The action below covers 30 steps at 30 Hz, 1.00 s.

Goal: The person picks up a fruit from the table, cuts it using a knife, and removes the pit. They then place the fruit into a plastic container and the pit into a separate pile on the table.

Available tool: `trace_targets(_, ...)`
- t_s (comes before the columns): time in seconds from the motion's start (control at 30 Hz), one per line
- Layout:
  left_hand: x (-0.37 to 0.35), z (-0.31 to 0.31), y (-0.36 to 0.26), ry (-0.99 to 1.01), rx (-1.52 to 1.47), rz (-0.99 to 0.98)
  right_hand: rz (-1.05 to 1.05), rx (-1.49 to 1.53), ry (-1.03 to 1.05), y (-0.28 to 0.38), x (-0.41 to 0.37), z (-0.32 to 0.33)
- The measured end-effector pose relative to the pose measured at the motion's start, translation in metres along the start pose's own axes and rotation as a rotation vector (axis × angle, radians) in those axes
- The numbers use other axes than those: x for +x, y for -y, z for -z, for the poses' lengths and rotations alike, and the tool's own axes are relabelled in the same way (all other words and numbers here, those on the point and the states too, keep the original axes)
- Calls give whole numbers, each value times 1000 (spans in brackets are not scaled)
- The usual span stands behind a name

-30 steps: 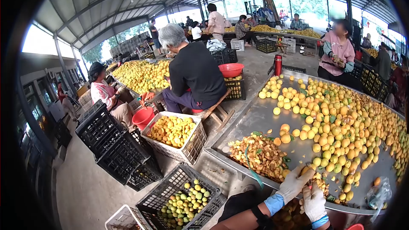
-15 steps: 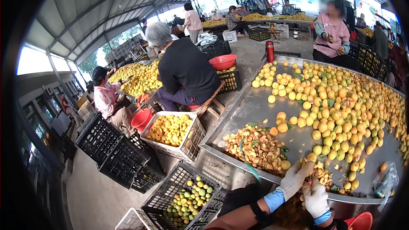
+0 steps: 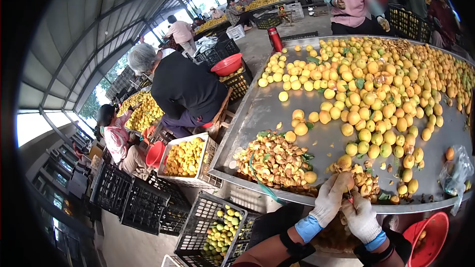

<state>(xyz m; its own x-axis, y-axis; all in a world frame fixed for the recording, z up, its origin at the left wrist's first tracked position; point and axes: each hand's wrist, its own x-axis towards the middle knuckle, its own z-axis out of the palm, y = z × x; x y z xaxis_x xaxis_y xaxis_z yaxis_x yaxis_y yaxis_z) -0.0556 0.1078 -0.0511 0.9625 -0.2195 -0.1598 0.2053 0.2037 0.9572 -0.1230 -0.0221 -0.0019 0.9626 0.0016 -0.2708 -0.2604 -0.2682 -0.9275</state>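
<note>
Both hands wear white gloves at the near edge of a metal table. My left hand is closed round an apricot, mostly hidden by its fingers. Just to the right, my right hand is closed on a small tool with a red part; its tip meets the fruit, and its exact kind is hidden. Behind the hands lie cut apricot pieces. A larger heap of halves and pits sits to the left, and whole apricots cover much of the tabletop.
A red bucket stands at lower right, below a plastic bag on the table's edge. Black crate holds greenish fruit; white crate holds yellow fruit. A person in black sits at left, one in pink across the table.
The camera view has turned, so the surroundings sit further left and higher. My hands stay together at the table's edge, and an apricot now shows more clearly between the left fingers.
</note>
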Motion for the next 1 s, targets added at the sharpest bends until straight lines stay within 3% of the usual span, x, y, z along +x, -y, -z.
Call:
trace_targets(0.03, 0, -1, 3, 4, 6, 7, -87, 32, 23, 7, -2, 2)
trace_targets(0.07, 1, 0, 6, 20, 100, -114, -171, 65, 45, 12, -2, 4)
trace_targets(0.1, 1, 1, 10, 37, 193, -234, -175, 72, 43, 12, -1, 5)
trace_targets(0.13, 3, 5, 24, 38, 198, -226, -186, 105, 53, 11, -1, 6)
trace_targets(0.2, 9, 16, 56, -10, 630, -674, -201, 138, 64, 5, 1, 5)
trace_targets(0.3, 4, 14, 49, -48, 771, -739, -196, 244, 92, -17, 7, 7)
trace_targets(0.33, 3, 13, 44, -52, 771, -737, -156, 289, 119, -25, 11, 9)
trace_targets(0.4, 9, 10, 32, 126, 315, -414, -115, 328, 145, -27, 13, 11)
trace_targets(0.43, 9, 6, 20, 120, 314, -411, -103, 304, 123, -22, 11, 11)
trace_targets(0.5, 15, 2, -9, 132, -550, 199, -72, 226, 62, 2, 6, 11)
trace_targets(0.6, 29, 25, -16, 24, -524, 170, -29, 102, -7, -6, 1, 17)
trace_targets(0.7, 25, 21, -33, -85, -373, 30, -46, 377, -100, -12, 2, 29)
trace_targets(0.8, 12, 9, -14, 39, -105, -134, -56, 393, -129, 0, 10, 40)
trace_targets(0.87, 13, 9, 9, 55, 510, -572, -23, 273, -140, 1, 14, 33)
trace_targets(0.93, 0, -2, 15, 93, 417, -473, 5, 250, -134, -6, 20, 28)
trace_targets(1.0, -1, 1, 9, 113, 549, -491, -81, 313, -72, -15, 23, 29)
